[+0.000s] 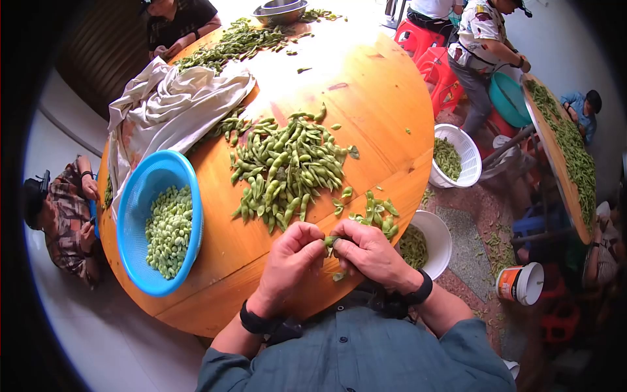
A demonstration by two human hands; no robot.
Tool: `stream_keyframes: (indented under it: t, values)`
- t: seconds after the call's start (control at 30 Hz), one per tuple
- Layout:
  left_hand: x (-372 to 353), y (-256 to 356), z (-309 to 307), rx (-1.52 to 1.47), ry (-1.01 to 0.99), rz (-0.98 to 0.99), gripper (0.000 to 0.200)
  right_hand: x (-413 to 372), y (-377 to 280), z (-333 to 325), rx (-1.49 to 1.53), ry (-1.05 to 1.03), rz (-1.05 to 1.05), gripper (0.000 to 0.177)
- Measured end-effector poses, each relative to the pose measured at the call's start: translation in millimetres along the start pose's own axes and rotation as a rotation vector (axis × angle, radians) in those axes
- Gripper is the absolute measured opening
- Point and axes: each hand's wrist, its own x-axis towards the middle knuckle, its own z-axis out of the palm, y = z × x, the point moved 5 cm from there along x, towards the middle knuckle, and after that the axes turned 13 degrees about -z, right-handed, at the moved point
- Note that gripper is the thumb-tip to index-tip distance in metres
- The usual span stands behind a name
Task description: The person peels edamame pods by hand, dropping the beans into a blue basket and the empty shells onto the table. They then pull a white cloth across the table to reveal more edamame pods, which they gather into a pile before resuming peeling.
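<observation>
My left hand (294, 251) and my right hand (372, 253) meet over the near edge of the round wooden table (385, 91). Between their fingertips they pinch one green soybean pod (330, 241), mostly covered by the fingers. Just beyond my hands lies a heap of soybean pods (287, 163), with a few stray pods and husks (379, 212) beside my right hand. To the left, a blue plastic colander (189, 176) holds many shelled green beans (170, 232).
A pale cloth (176, 104) lies at the table's left, near another pod pile (235, 46) and metal bowls (279, 13). White buckets (437, 245) and a white basket (470, 157) stand on the floor at right. Several people sit or stand around, one (68, 222) at the left.
</observation>
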Motion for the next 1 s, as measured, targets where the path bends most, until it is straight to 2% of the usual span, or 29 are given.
stream_keyframes:
  t: [0.03, 0.1, 0.13, 0.27, 0.37, 0.43, 0.53, 0.6, 0.73, 0.8, 0.93, 1.0]
  values:
    - [0, -2, 3, 0.002, -0.002, 0.001, 0.011, 1, -1, 1, -0.001, 0.002, -0.002, 0.012]
    - [-11, 13, 8, 0.611, 0.243, 0.418, 0.016, 0, -4, 3, 0.000, 0.048, -0.007, 0.013]
    - [-12, 12, 5, 0.669, 0.307, 0.501, 0.019, -1, -5, 6, 0.002, 0.045, -0.004, 0.013]
    - [-15, 13, 5, 0.791, 0.364, 0.600, 0.016, 1, -6, 8, -0.052, 0.055, -0.067, 0.012]
    - [-15, 8, 3, 0.626, 0.346, 0.499, 0.015, 1, -10, 8, -0.113, 0.054, -0.127, 0.012]
    - [-12, 5, 1, 0.335, 0.302, 0.232, 0.010, 1, -11, 7, -0.128, 0.046, -0.134, 0.011]
    - [-8, 4, 0, 0.262, 0.240, 0.198, 0.014, 2, -11, 8, -0.168, 0.023, -0.170, 0.010]
    - [-4, -2, -4, 0.176, 0.163, 0.144, 0.020, 1, -21, 11, -0.199, 0.043, -0.293, 0.009]
    - [1, -7, -4, -0.025, 0.060, 0.092, 0.020, 3, -20, 8, -0.234, 0.075, -0.310, 0.010]
    - [-1, -7, -3, -0.079, 0.077, 0.021, 0.021, 5, -21, 5, -0.432, 0.071, -0.382, 0.015]
    - [1, -8, -8, -0.180, -0.013, -0.003, 0.018, 5, -20, 6, -0.382, 0.110, -0.424, 0.019]
    - [1, -6, -8, -0.231, -0.079, -0.042, 0.014, 4, -17, 5, -0.188, 0.153, -0.318, 0.018]
